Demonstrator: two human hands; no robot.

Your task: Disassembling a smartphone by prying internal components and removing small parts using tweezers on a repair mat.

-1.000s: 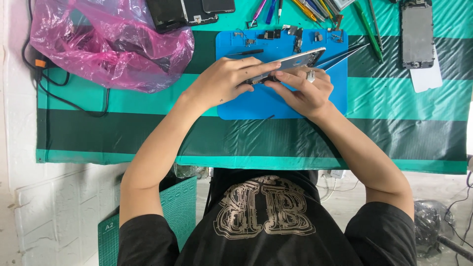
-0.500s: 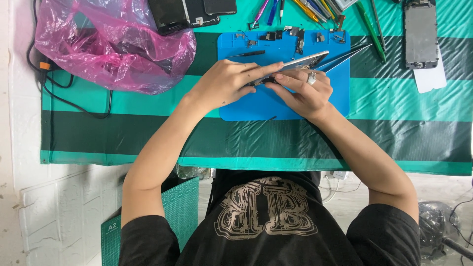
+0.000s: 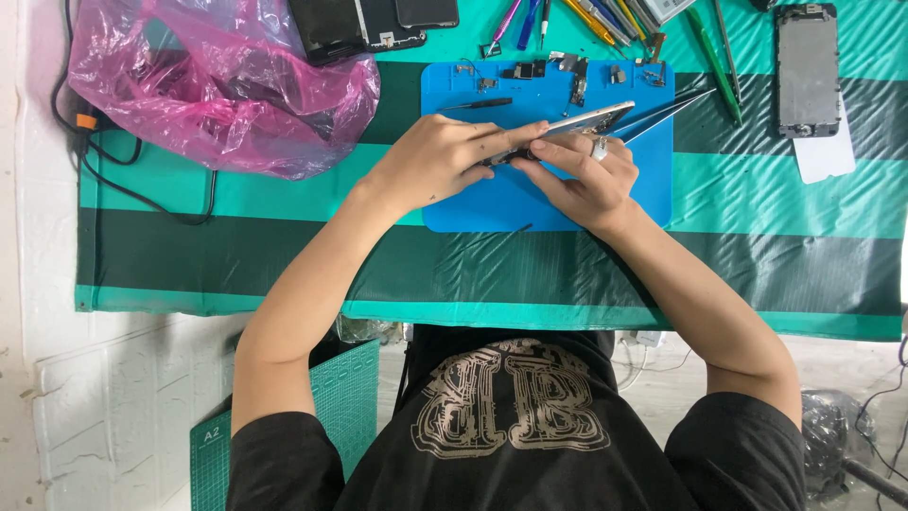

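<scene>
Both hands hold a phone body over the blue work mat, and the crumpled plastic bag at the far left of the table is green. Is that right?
Not quite. The plastic bag is pink, not green, as the head view shows. The rest stands: the left hand and the right hand both hold the phone body over the blue work mat.

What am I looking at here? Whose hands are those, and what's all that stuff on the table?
A camera on a person's head looks down, so you see their own arms. Both hands, left hand and right hand, hold a thin phone over a blue mat. Tiny parts lie on the mat. A pink bag sits at the left, coloured tools at the top, and another phone frame at the right, all on a green striped cloth.
</scene>
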